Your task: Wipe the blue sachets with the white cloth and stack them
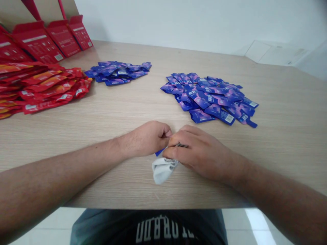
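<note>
My left hand (148, 137) and my right hand (196, 151) meet at the middle of the wooden table (107, 112), near its front edge. Both are closed. Between them they pinch a small blue sachet (159, 152), of which only a corner shows. My right hand also grips a crumpled white cloth (162, 169) that hangs out below its fingers. A large heap of blue sachets (209, 98) lies just beyond my right hand. A smaller heap of blue sachets (119, 72) lies further back on the left.
A stack of flat red and orange pouches (43, 86) covers the left side of the table. Open red boxes (48, 39) stand behind it at the back left. White flat sheets (276, 52) lie past the table's far right corner.
</note>
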`<state>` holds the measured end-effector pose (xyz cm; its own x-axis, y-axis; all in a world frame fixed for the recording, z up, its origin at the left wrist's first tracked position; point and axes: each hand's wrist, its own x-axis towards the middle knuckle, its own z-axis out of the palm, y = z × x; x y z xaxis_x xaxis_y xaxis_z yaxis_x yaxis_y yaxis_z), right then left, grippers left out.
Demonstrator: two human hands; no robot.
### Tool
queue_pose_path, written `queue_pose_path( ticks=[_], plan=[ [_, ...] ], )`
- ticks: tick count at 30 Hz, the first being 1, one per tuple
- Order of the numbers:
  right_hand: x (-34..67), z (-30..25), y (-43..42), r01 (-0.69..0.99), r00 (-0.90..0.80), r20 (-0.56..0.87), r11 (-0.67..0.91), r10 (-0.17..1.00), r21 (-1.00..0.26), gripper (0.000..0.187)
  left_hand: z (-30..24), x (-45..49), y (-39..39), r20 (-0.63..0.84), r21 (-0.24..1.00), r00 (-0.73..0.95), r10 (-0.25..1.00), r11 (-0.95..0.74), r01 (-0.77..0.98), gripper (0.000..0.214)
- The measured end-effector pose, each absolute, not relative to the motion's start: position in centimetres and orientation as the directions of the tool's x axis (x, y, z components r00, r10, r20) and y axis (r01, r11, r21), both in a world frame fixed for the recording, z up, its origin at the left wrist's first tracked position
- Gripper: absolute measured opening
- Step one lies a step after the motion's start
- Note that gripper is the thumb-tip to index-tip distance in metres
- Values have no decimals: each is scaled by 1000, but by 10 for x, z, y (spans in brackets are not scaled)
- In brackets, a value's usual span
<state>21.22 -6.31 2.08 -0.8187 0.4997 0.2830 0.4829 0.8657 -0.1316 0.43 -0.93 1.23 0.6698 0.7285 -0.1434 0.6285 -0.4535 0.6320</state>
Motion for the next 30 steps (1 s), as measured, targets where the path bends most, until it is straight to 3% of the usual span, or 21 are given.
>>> queue_pose_path(
  ticks=[5, 11, 16, 21, 26, 30],
  plan=[
    [226, 18, -56, 607, -723, 330, 786, 606, -115, 20, 10, 5, -8, -165, 643, 617, 769, -391, 658, 20],
    [219, 21, -63, 435, -855, 246, 890, 456, -136, 26, 11, 3, -8, -162, 683, 632, 758, -376, 626, 17],
    [225, 17, -56, 614, -717, 343, 783, 607, -103, 20, 12, 4, -8, -178, 674, 603, 778, -350, 651, 18],
    [222, 17, -58, 481, -811, 310, 867, 496, -127, 24, 14, 4, -9, -209, 666, 625, 752, -358, 654, 18],
    [226, 14, -54, 625, -689, 379, 771, 618, -121, 20, 14, 4, -11, -190, 660, 611, 768, -361, 659, 19],
    [220, 15, -61, 489, -797, 329, 861, 506, -140, 24, 14, 4, -11, -203, 677, 632, 748, -359, 643, 17]
  ],
)
